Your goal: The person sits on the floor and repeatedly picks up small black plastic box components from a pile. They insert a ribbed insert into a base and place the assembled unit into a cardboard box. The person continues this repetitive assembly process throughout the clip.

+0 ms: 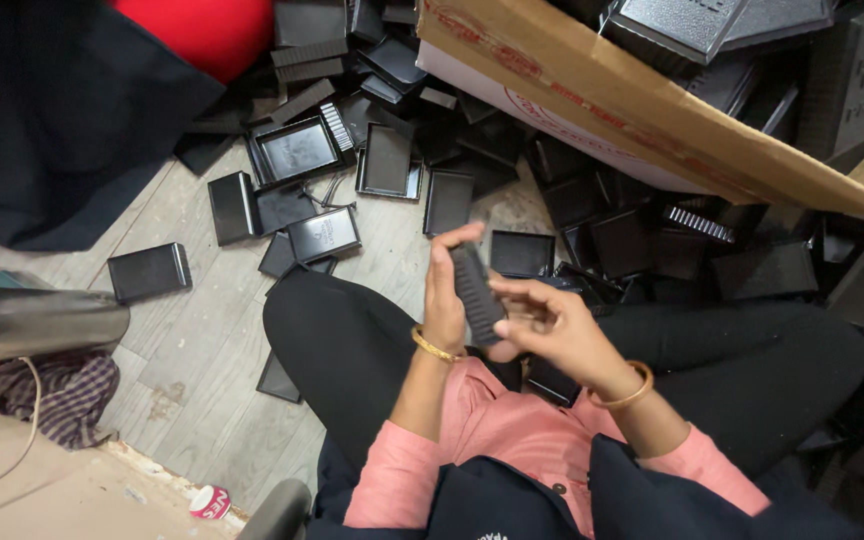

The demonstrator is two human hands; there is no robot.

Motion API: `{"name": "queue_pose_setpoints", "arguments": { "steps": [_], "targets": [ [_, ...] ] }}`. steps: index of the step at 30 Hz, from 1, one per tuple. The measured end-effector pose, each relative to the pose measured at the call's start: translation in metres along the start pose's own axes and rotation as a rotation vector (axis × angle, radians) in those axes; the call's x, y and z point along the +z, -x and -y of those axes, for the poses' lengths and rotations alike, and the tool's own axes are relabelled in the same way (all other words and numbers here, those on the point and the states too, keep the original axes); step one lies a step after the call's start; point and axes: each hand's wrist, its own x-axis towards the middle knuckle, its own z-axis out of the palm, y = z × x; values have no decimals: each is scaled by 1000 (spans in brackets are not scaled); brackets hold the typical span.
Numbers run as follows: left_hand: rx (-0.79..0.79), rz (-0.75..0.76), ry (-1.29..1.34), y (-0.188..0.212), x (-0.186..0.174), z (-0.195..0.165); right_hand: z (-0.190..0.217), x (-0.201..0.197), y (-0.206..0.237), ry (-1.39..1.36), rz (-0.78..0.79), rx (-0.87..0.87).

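A person sits cross-legged on a pale wood-plank floor (202,330), looking down at both hands held above the lap. The left hand (445,290) stands upright with fingers extended, its palm pressed flat against the side of a narrow black ribbed plastic piece (477,295), which sits tilted between the two hands. The right hand (552,325) curls around the lower end of that same piece, thumb and fingers closed on it. Each wrist carries a gold bangle (434,347).

Beyond the knees, many black plastic trays (297,150) and lids lie scattered on the floor, some face up, some overlapping; one closed black box (149,270) lies apart to the left. A tilted cardboard box flap (632,110) juts over the heap at upper right. A checked cloth (62,390) lies crumpled at left, and a small red-and-white cap (210,501) rests near the lower edge.
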Motion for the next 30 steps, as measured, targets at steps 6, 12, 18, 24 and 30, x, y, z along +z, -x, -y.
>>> {"name": "queue_pose_setpoints", "arguments": {
  "steps": [6,12,18,24,30],
  "targets": [
    [412,-193,-975,-13,-13,-29,-2,3,3,-85,67,-15],
    [294,-354,-927,-4,-9,-27,35,29,-2,669,-186,-139],
    [145,-149,-1329,-46,-89,-73,152,-6,-20,28,-269,-564],
    [-874,3,-1909,-106,-177,-76,124,-22,-70,-40,-240,-596],
    [-607,-179,-1839,-115,-168,-5,-14,14,-174,863,-385,-35]
  ]
}}
